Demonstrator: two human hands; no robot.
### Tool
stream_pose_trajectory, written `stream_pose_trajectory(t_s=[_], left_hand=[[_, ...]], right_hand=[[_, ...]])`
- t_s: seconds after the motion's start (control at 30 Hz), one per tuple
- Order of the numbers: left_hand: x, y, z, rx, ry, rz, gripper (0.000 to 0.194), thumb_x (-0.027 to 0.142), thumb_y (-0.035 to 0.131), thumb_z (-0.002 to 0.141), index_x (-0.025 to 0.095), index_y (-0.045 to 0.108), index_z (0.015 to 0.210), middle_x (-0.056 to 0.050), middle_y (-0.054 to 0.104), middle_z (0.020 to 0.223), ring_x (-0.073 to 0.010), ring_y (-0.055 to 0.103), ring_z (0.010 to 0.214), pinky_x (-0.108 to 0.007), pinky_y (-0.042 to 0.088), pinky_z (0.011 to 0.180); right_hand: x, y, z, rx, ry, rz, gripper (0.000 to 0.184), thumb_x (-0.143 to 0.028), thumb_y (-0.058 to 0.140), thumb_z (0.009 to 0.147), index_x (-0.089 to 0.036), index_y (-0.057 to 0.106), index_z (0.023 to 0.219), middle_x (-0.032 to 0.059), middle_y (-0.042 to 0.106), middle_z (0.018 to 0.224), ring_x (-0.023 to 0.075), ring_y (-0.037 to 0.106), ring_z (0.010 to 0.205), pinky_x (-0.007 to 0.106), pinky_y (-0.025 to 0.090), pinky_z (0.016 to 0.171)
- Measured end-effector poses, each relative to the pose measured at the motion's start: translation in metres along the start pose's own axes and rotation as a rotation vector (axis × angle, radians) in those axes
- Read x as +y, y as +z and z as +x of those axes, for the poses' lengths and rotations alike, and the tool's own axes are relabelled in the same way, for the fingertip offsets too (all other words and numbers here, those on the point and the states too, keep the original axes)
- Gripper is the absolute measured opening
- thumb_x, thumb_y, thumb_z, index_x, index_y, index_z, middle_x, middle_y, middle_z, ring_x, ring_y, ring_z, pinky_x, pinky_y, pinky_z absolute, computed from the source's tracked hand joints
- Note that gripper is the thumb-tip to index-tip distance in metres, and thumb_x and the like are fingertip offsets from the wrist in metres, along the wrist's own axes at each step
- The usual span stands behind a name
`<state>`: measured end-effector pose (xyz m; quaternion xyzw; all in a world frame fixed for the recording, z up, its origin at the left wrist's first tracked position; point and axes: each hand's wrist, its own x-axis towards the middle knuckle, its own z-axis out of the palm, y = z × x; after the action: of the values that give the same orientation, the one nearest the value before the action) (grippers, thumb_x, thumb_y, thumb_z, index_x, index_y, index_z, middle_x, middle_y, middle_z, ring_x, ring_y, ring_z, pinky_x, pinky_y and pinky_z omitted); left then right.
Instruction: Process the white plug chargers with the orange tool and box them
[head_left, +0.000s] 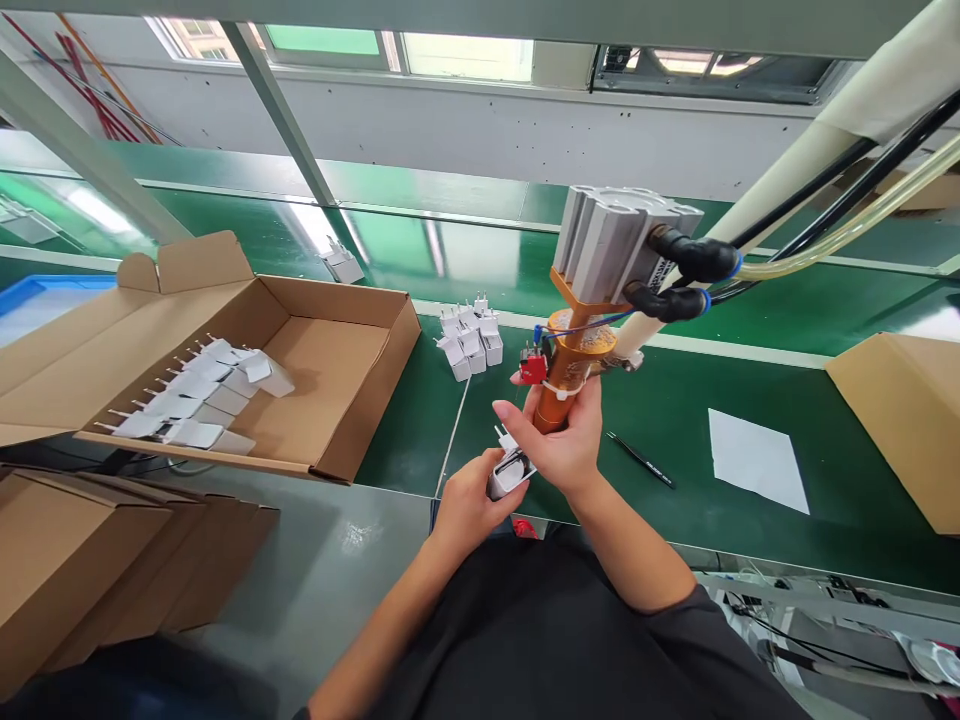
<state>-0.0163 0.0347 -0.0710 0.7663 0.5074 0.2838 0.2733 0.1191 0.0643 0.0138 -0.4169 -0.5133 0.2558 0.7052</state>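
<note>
Black shirt (570, 640), near | left hand (466, 490): grasping white plug adapter (510, 478) | right hand (568, 446): wrapped round orange pneumatic tool (571, 370)

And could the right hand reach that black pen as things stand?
Probably yes: the black pen lies uncovered on the tabletop, near the right hand. That hand is around the orange tool, though, and would likely need to let go.

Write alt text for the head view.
The left hand holds a white plug unit; the right hand wraps around an orange tool at a green bench. Similar plugs lie in an open cardboard box at left and in a cluster beside it.
</note>
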Motion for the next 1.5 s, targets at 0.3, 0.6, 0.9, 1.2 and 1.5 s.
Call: stream_pose_trajectory(t_s=[0.3,0.6,0.9,1.2,1.5], left_hand=[[0.019,-0.019,0.003,-0.004,0.04,-0.139,0.026,0.034,0.066,0.079,0.021,0.065,0.102,-0.001,0.07,0.083,-0.016,0.064,0.068,-0.025,0.049,0.065],[0.02,-0.016,0.003,-0.057,0.041,-0.124,0.027,0.034,0.066,0.08,0.019,0.065,0.103,-0.002,0.071,0.083,-0.0163,0.064,0.068,-0.025,0.049,0.064],[0.01,-0.002,0.001,-0.005,0.048,-0.115,0.027,0.032,0.065,0.081,0.018,0.067,0.105,-0.002,0.069,0.08,-0.016,0.062,0.066,-0.025,0.049,0.063],[0.019,0.029,0.003,0.128,0.057,-0.266,0.02,0.027,0.066,0.078,0.017,0.063,0.095,-0.004,0.072,0.084,-0.0195,0.068,0.072,-0.028,0.053,0.066],[0.02,0.033,0.003,0.126,0.059,-0.295,0.026,0.03,0.067,0.08,0.018,0.062,0.103,-0.005,0.074,0.093,-0.0222,0.071,0.083,-0.031,0.057,0.075]], right_hand=[[-0.003,-0.002,-0.001,0.055,-0.114,-0.119,0.028,-0.026,0.068,0.08,-0.025,0.045,0.096,-0.0087,0.055,0.059,0.0129,0.054,0.048,0.034,0.056,0.062],[-0.006,-0.004,-0.003,0.028,-0.106,-0.121,0.026,-0.028,0.068,0.081,-0.024,0.047,0.095,-0.008,0.056,0.06,0.0108,0.051,0.044,0.03,0.053,0.055],[-0.009,0.001,-0.002,-0.008,-0.129,-0.053,0.041,-0.032,0.076,0.08,-0.026,0.041,0.099,-0.0076,0.059,0.07,0.0086,0.049,0.04,0.028,0.047,0.045],[-0.01,0.009,-0.005,0.025,-0.098,-0.082,0.036,-0.031,0.074,0.081,-0.025,0.043,0.098,-0.0092,0.056,0.064,0.0092,0.05,0.044,0.026,0.048,0.048],[-0.011,0.002,-0.002,-0.026,-0.125,-0.022,0.033,-0.028,0.071,0.083,-0.025,0.043,0.098,-0.0074,0.056,0.067,0.0084,0.048,0.044,0.025,0.043,0.045]])
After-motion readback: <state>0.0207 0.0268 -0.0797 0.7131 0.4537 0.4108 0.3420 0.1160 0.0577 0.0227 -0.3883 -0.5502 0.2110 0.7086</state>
